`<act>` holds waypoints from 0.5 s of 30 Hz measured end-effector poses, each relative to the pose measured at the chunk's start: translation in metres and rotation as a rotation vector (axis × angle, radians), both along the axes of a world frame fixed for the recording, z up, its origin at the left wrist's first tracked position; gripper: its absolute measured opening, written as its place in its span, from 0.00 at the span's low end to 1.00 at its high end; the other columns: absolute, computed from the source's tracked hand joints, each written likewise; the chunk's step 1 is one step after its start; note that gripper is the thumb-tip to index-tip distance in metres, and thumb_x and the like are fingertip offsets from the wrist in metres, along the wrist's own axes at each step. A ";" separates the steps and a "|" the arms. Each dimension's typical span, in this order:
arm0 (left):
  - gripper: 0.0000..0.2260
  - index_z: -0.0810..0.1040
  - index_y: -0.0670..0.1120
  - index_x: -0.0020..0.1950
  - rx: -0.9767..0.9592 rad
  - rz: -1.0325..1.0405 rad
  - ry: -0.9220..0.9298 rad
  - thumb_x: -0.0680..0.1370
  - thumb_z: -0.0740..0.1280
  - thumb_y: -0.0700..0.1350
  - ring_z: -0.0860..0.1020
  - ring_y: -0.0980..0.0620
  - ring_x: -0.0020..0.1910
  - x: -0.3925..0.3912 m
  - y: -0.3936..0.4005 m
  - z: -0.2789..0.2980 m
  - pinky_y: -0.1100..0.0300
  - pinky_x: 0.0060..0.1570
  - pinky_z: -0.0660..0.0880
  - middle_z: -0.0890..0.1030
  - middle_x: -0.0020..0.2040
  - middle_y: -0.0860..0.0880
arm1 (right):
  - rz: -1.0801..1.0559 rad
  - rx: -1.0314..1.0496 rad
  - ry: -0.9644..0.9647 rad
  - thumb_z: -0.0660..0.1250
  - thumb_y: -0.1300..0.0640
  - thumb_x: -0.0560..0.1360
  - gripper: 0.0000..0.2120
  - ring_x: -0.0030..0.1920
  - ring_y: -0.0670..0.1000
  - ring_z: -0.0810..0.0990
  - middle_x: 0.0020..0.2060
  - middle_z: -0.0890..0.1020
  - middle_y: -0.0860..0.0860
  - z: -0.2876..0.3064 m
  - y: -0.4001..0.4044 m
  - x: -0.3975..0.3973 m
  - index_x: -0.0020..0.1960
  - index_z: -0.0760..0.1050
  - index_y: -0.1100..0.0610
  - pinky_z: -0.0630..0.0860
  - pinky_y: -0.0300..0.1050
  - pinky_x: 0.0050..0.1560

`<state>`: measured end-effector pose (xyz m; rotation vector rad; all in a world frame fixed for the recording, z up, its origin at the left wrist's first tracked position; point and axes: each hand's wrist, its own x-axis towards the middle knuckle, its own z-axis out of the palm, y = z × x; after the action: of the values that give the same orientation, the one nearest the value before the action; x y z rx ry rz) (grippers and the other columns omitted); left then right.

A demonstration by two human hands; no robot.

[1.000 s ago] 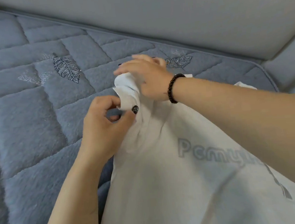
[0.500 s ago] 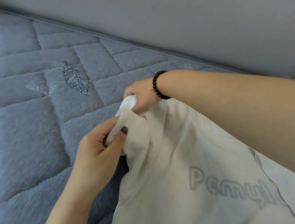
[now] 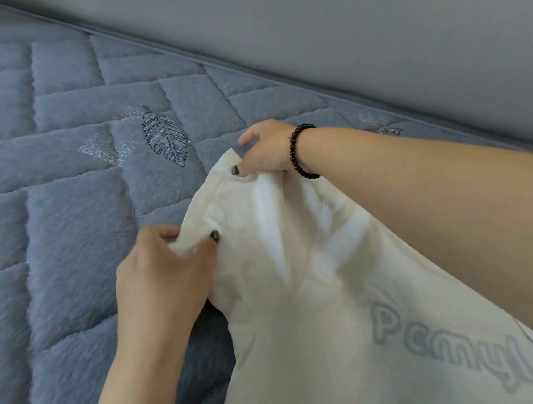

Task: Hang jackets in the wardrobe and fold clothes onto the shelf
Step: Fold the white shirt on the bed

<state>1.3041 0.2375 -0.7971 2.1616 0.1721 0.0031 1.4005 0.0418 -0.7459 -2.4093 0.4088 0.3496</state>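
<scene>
White cloth fills our near view: the shirt (image 3: 299,295), with grey lettering (image 3: 458,346) at lower right, lies draped over the blue quilted bed (image 3: 67,219). Our left hand (image 3: 165,275) pinches a fold at the shirt's near edge between thumb and curled fingers (image 3: 165,235), and farther off our right hand (image 3: 267,151), a black bead bracelet (image 3: 301,153) on its wrist, grips the top corner. Beyond the bed rises a grey wall (image 3: 372,31).
</scene>
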 end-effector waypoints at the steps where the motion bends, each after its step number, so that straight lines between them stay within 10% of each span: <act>1: 0.09 0.75 0.50 0.45 0.044 -0.024 -0.011 0.73 0.71 0.52 0.69 0.63 0.34 0.000 0.001 0.002 0.69 0.31 0.60 0.73 0.35 0.59 | 0.024 -0.041 -0.044 0.76 0.56 0.68 0.24 0.51 0.50 0.79 0.55 0.79 0.50 0.000 0.006 0.002 0.62 0.75 0.53 0.76 0.40 0.51; 6: 0.05 0.72 0.52 0.39 -0.236 0.213 -0.282 0.72 0.68 0.45 0.73 0.66 0.35 -0.002 0.004 0.014 0.73 0.33 0.65 0.75 0.33 0.59 | -0.015 0.366 -0.306 0.73 0.68 0.68 0.10 0.35 0.45 0.79 0.35 0.82 0.49 0.006 0.043 0.013 0.41 0.81 0.54 0.80 0.38 0.43; 12: 0.15 0.70 0.51 0.49 -0.030 -0.008 0.055 0.69 0.72 0.53 0.70 0.61 0.37 0.002 0.008 0.005 0.60 0.30 0.64 0.75 0.40 0.55 | 0.040 0.038 -0.182 0.72 0.64 0.67 0.09 0.36 0.45 0.77 0.31 0.78 0.44 -0.012 0.051 0.012 0.35 0.79 0.50 0.74 0.35 0.36; 15: 0.19 0.74 0.53 0.49 -0.528 -0.009 0.021 0.65 0.79 0.43 0.79 0.55 0.34 0.007 0.013 0.012 0.59 0.27 0.73 0.82 0.40 0.55 | -0.165 0.288 -0.314 0.71 0.65 0.69 0.07 0.27 0.43 0.74 0.27 0.77 0.46 0.007 0.033 0.002 0.39 0.79 0.54 0.70 0.35 0.27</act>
<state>1.3113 0.2507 -0.7849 1.6360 0.1553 -0.0636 1.4026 0.0745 -0.7386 -2.0863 0.3826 -0.0433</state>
